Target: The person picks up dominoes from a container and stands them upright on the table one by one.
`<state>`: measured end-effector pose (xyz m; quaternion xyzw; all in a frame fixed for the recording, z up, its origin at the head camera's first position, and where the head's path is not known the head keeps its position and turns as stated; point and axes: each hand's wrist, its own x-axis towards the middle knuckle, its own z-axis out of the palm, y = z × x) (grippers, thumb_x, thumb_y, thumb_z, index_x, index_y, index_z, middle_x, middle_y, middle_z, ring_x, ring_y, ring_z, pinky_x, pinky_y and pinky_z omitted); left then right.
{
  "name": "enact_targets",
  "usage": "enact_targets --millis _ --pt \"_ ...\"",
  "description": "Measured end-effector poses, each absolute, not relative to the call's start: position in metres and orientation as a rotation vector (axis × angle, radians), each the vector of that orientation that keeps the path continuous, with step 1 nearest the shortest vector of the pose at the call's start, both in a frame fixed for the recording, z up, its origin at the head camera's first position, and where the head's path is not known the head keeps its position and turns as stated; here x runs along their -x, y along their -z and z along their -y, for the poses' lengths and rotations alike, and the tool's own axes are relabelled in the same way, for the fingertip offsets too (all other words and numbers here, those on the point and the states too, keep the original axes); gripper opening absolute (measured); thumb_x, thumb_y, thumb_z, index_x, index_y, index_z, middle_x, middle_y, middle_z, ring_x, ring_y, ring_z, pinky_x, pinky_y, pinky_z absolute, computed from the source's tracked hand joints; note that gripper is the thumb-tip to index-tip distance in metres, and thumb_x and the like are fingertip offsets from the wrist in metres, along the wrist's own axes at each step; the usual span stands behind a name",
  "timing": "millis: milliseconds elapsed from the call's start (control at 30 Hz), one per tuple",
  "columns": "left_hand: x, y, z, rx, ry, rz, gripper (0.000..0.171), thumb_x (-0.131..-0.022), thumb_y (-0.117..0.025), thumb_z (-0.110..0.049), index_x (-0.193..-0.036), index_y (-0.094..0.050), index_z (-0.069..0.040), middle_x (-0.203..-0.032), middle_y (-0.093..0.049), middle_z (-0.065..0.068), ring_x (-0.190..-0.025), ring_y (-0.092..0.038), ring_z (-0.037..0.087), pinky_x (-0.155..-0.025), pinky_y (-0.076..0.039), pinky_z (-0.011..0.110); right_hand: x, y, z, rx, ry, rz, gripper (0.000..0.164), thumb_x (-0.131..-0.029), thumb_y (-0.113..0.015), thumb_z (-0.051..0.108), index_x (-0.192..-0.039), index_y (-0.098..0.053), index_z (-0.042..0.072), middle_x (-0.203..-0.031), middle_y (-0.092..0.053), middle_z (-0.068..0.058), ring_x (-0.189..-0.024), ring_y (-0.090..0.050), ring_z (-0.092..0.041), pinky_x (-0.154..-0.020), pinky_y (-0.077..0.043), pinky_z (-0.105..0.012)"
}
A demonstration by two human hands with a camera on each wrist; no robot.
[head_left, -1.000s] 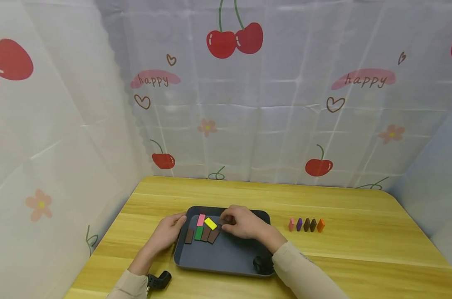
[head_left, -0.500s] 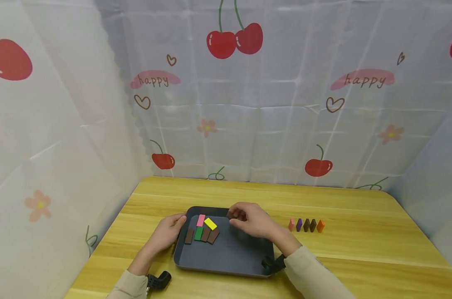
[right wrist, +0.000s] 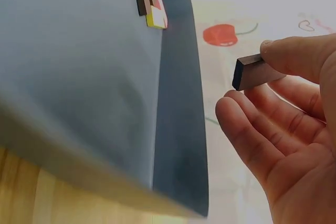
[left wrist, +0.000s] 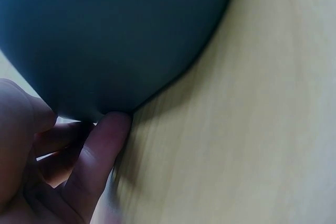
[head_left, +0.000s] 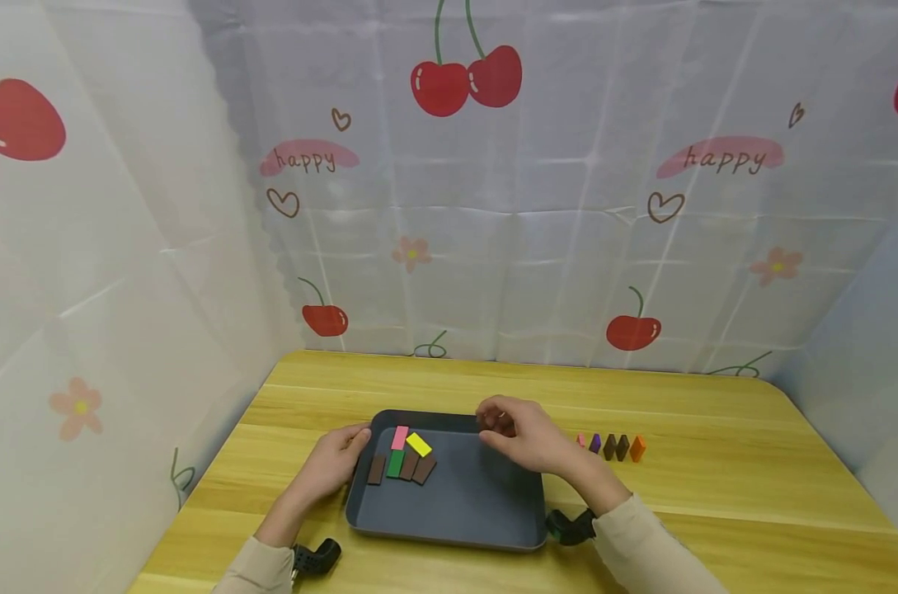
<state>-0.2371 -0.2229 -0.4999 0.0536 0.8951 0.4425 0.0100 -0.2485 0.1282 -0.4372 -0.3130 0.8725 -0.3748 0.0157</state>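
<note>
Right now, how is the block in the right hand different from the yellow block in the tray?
The held block is dark brown, while the yellow block is bright yellow. The held block is pinched between thumb and fingers of the right hand, while the yellow block lies untouched in the tray. Both are thin and rectangular.

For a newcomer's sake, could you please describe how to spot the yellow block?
Find the dark tray on the table. Inside, toward its far left corner, right of the pink block, the yellow block lies slanted, the only yellow one.
</note>
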Motion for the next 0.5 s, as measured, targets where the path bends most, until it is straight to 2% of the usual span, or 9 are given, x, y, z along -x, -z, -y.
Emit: enact_targets --millis 333,500 --pt "0.237 0.499 0.222 -0.154 -1.407 -2.775 0.043 -0.111 -0.049 -0.029 -0.145 -0.060 -0.004 -0.140 -0.065 0.014 -0.138 -0.056 0.036 -0.114 -0.047 0.055 0.238 0.439 -0.153 0.869 1.238 -2.678 0.024 -0.100 -0.071 0.025 -0.122 -0.065 0.020 -0.105 -0.066 0.004 -0.093 -0.065 -0.010 -0.077 -0.059 -0.026" --pt "0.236 0.499 0.222 -0.145 -1.405 -2.774 0.043 -0.111 -0.049 -0.029 -0.145 -0.060 -0.005 -0.141 -0.065 0.014 -0.138 -0.056 0.035 -0.115 -0.047 0.054 0.231 0.439 -0.165 0.794 1.280 -2.696 0.024 -0.098 -0.072 0.022 -0.121 -0.066 0.022 -0.104 -0.065 0.005 -0.095 -0.067 -0.011 -0.079 -0.060 -0.028"
